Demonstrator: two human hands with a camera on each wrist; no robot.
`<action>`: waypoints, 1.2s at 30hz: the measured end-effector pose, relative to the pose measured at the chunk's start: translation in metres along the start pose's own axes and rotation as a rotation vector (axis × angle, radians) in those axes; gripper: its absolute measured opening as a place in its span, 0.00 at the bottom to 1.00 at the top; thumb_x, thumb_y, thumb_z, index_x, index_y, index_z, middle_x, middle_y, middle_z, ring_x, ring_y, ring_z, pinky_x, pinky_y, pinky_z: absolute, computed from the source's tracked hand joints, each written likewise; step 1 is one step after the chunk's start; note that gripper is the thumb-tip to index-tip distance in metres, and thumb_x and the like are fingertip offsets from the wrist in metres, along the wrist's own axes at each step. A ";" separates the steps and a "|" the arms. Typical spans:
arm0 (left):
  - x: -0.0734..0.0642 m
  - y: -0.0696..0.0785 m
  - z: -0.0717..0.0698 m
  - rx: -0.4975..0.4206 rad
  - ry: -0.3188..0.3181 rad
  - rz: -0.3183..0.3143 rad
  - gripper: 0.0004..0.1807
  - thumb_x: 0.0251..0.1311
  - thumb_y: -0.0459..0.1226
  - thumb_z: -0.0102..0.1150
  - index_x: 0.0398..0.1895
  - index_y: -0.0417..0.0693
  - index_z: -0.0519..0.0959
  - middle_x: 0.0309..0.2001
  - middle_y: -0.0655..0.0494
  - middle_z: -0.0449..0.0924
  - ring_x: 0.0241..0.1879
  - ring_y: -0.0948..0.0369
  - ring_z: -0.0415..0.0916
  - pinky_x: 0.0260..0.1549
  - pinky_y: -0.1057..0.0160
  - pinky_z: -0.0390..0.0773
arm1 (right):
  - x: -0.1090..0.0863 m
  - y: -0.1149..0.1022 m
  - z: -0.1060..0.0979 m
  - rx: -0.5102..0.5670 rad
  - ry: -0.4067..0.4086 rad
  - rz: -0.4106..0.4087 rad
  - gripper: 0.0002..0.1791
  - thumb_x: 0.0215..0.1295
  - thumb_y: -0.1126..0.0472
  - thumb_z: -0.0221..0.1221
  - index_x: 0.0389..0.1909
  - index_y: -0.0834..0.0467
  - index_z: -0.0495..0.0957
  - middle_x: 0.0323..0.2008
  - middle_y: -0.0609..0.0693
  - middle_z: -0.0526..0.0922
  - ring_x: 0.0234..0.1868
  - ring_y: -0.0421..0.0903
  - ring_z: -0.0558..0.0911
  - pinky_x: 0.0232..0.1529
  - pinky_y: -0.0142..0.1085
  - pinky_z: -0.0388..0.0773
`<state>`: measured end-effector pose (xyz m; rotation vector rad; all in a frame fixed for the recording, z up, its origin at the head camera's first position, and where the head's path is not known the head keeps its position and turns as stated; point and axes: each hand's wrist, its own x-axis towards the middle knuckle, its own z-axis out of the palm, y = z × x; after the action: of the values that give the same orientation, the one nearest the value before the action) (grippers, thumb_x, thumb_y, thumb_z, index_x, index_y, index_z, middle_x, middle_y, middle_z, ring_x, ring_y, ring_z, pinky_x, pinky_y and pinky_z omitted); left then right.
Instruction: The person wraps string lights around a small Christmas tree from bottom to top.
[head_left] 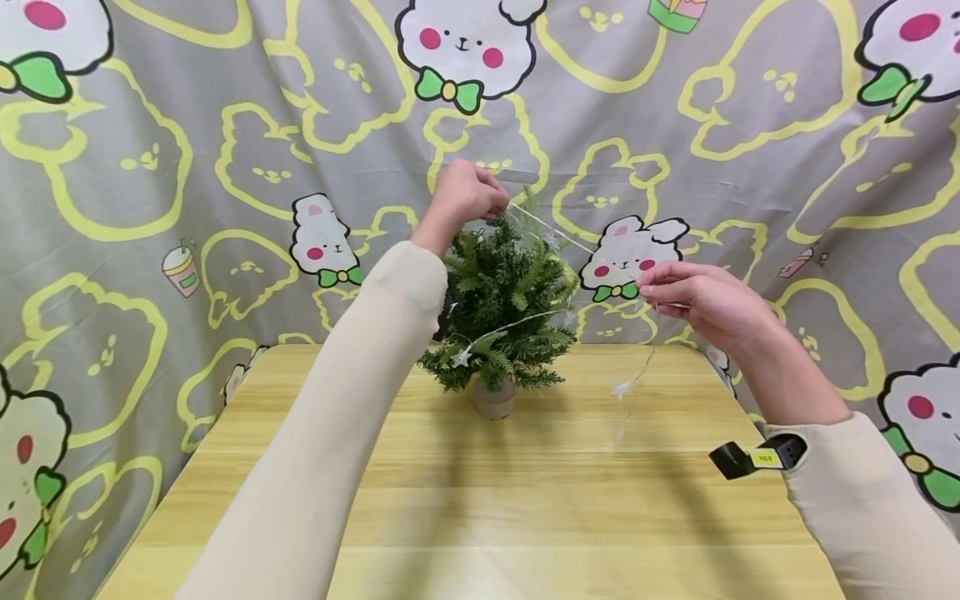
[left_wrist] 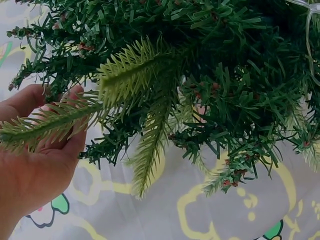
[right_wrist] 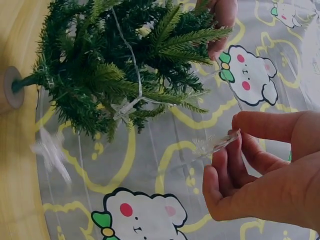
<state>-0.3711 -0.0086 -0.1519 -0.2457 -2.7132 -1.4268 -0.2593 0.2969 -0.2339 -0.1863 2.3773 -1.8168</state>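
Note:
A small artificial Christmas tree (head_left: 498, 287) stands on the table, a clear star string light (head_left: 517, 322) looped across its branches. Near the treetop, my left hand (head_left: 471, 193) pinches one stretch of the string; in the left wrist view, branches partly hide the fingers of this hand (left_wrist: 45, 135). Off to the tree's right, my right hand (head_left: 708, 302) pinches the string between thumb and fingertips, and the line runs taut between both hands. The right wrist view has a clear star (right_wrist: 212, 144) close to these fingertips. Another star (head_left: 622, 389) dangles below on the loose length.
The tree's round base (head_left: 493, 400) rests near the back of the wooden table (head_left: 525, 517). A grey curtain (head_left: 600, 108) with cartoon rabbits hangs right behind it. A black wrist device (head_left: 757, 457) is strapped over the right sleeve.

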 end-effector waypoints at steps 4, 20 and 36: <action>0.001 0.000 0.002 -0.056 0.040 -0.016 0.12 0.62 0.30 0.60 0.46 0.42 0.88 0.45 0.48 0.89 0.34 0.61 0.86 0.43 0.66 0.85 | 0.000 0.000 0.000 -0.009 -0.006 0.008 0.04 0.74 0.59 0.59 0.44 0.47 0.80 0.46 0.39 0.76 0.48 0.36 0.77 0.53 0.26 0.75; -0.002 0.018 0.006 0.021 -0.071 0.001 0.10 0.64 0.30 0.60 0.45 0.41 0.86 0.46 0.49 0.89 0.31 0.65 0.85 0.42 0.69 0.83 | -0.007 -0.003 -0.002 0.150 0.027 0.014 0.04 0.76 0.61 0.56 0.44 0.56 0.76 0.41 0.49 0.81 0.46 0.45 0.87 0.52 0.33 0.83; 0.012 -0.015 -0.003 -0.002 -0.020 -0.087 0.13 0.62 0.30 0.61 0.49 0.41 0.86 0.48 0.46 0.88 0.40 0.57 0.88 0.44 0.65 0.85 | -0.008 0.005 -0.008 0.200 -0.081 -0.018 0.07 0.75 0.65 0.56 0.43 0.57 0.83 0.39 0.47 0.88 0.39 0.41 0.87 0.45 0.32 0.85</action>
<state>-0.3854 -0.0183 -0.1611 -0.1440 -2.7712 -1.4560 -0.2532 0.3072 -0.2360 -0.2529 2.1304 -1.9995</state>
